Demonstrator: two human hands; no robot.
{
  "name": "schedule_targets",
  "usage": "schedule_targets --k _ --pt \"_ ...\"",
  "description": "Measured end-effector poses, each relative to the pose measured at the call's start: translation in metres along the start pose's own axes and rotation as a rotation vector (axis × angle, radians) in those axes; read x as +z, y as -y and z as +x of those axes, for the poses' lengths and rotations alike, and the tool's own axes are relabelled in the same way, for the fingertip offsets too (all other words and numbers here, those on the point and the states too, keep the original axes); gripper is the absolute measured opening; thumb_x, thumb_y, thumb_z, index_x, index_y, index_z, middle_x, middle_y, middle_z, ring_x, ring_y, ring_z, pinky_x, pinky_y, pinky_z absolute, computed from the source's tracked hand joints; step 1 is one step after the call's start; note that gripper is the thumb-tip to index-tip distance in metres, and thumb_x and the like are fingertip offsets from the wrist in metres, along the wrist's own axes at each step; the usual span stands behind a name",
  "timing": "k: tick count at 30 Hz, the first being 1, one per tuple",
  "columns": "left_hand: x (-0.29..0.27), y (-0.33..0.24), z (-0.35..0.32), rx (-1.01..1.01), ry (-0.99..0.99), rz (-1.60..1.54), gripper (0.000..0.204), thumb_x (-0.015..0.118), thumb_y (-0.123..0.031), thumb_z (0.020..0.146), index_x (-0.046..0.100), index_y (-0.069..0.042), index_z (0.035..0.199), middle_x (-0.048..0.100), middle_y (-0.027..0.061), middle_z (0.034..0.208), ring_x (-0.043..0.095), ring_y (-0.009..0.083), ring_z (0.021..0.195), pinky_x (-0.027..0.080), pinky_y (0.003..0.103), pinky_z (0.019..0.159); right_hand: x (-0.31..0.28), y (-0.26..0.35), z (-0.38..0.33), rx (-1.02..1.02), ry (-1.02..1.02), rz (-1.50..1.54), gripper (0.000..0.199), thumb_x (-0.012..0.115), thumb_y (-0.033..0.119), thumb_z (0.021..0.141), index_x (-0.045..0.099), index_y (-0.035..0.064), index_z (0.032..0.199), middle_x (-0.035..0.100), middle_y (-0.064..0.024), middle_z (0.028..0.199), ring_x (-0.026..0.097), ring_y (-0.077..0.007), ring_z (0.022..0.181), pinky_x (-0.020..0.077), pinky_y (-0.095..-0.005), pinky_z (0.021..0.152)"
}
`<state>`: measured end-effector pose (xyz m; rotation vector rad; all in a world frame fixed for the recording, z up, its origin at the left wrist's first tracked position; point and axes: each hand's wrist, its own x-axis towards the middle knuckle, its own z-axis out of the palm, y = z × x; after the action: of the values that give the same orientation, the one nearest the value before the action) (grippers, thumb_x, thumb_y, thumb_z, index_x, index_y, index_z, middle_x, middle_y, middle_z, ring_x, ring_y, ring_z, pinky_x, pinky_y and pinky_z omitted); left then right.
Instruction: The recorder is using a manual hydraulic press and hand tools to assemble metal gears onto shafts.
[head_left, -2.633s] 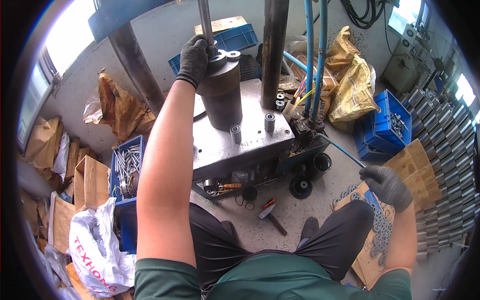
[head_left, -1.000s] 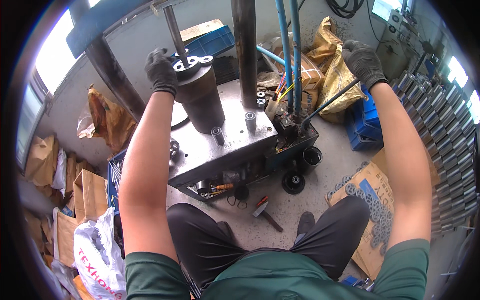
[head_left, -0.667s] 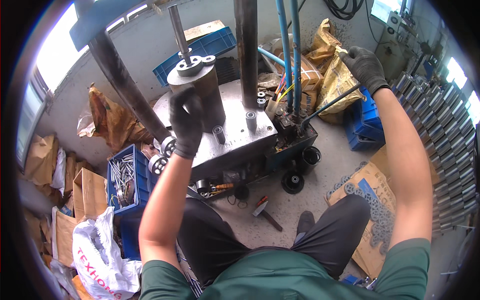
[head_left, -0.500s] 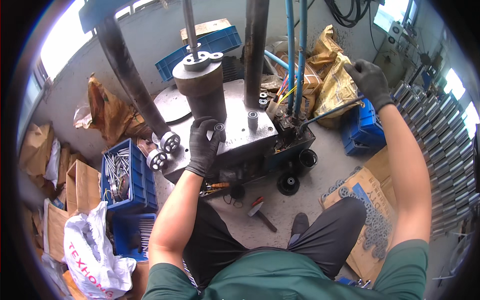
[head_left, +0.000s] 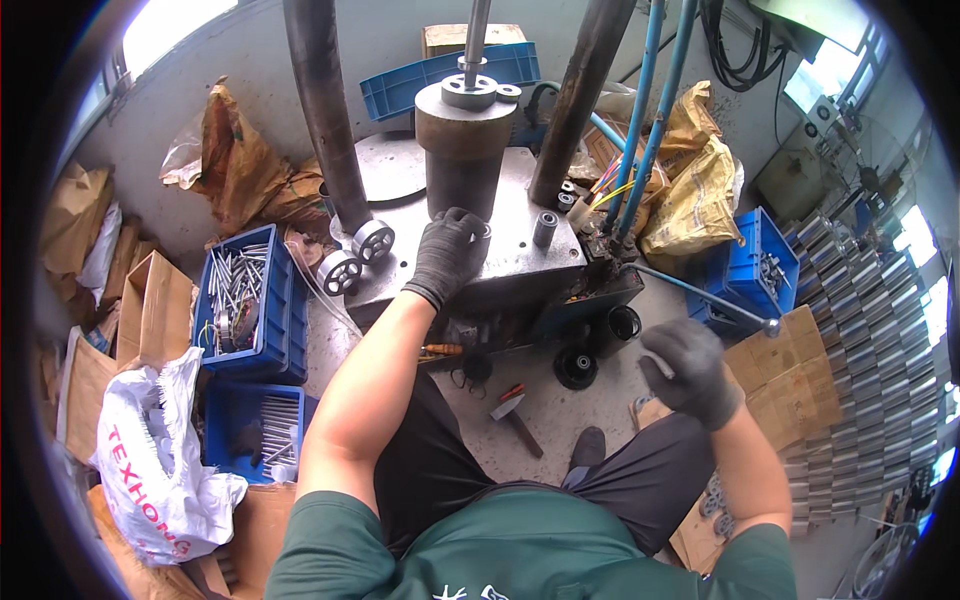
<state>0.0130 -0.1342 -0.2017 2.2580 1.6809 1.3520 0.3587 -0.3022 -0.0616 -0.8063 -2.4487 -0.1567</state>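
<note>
My right hand (head_left: 688,368), gloved, hangs low over my knee with its grip curled around a small pale piece (head_left: 657,365), too small to identify; just beyond it lies the ball end of the press lever (head_left: 700,297), not touched. Below my knees, a hammer (head_left: 515,415) lies on the floor beside black rings (head_left: 578,366). My left hand (head_left: 448,255), also gloved, rests on the front of the steel press plate (head_left: 500,255), its grip pinched on a small metal ring (head_left: 484,231) at the foot of the large dark cylinder (head_left: 463,150). A short steel sleeve (head_left: 545,228) stands upright on the plate to the right of that hand, apart from it. Two grooved rollers (head_left: 356,255) sit at the plate's left corner. To my left, blue crates (head_left: 243,300) hold metal rods, with a white sack (head_left: 150,450) nearer. Beyond the plate rise two dark columns (head_left: 320,110), blue hoses (head_left: 650,110), and a blue tray (head_left: 400,90); yellow bags (head_left: 695,190) lie at right.
</note>
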Motion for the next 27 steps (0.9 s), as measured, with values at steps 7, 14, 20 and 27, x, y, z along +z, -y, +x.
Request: schedule_targets --k 7,14,20,27 --pt "-0.007 -0.002 -0.006 -0.044 -0.111 -0.323 0.013 0.067 -0.016 0.094 0.067 -0.009 0.105 0.070 0.0167 0.097 0.068 0.0321 0.097 0.054 0.044 0.085 0.124 -0.024 -0.030 0.242 0.028 0.353 0.022 0.075 0.009 0.083 0.068 0.0037 0.103 0.069 -0.0166 0.095 0.069 -0.0373 0.085 0.0566 -0.0435 0.074" --pt "-0.022 -0.078 -0.054 -0.685 0.457 -1.156 0.030 0.068 -0.020 0.102 0.055 -0.006 0.124 0.065 0.0095 0.108 0.066 0.0166 0.095 0.057 0.030 0.081 0.145 -0.008 -0.001 0.350 -0.201 0.487 0.037 0.079 0.007 0.081 0.067 0.0040 0.116 0.069 -0.0156 0.110 0.071 -0.0350 0.098 0.0598 -0.0395 0.083" --pt "-0.009 -0.081 -0.078 -0.425 0.670 -0.974 0.050 0.067 -0.017 0.100 0.048 -0.002 0.144 0.060 0.0116 0.127 0.058 0.0197 0.122 0.053 0.035 0.102 0.170 -0.014 0.006 0.285 -0.202 0.619 0.035 0.084 0.009 0.077 0.070 0.0046 0.109 0.069 -0.0142 0.109 0.071 -0.0311 0.094 0.0601 -0.0375 0.081" --pt "-0.016 -0.083 -0.067 -0.430 0.417 -0.818 0.040 0.064 -0.008 0.100 0.054 -0.004 0.138 0.070 0.0105 0.104 0.064 0.0137 0.086 0.056 0.033 0.076 0.161 -0.017 0.010 0.413 -0.188 0.652 0.029 0.080 0.003 0.080 0.072 0.0031 0.107 0.066 -0.0105 0.109 0.071 -0.0221 0.094 0.0592 -0.0311 0.081"
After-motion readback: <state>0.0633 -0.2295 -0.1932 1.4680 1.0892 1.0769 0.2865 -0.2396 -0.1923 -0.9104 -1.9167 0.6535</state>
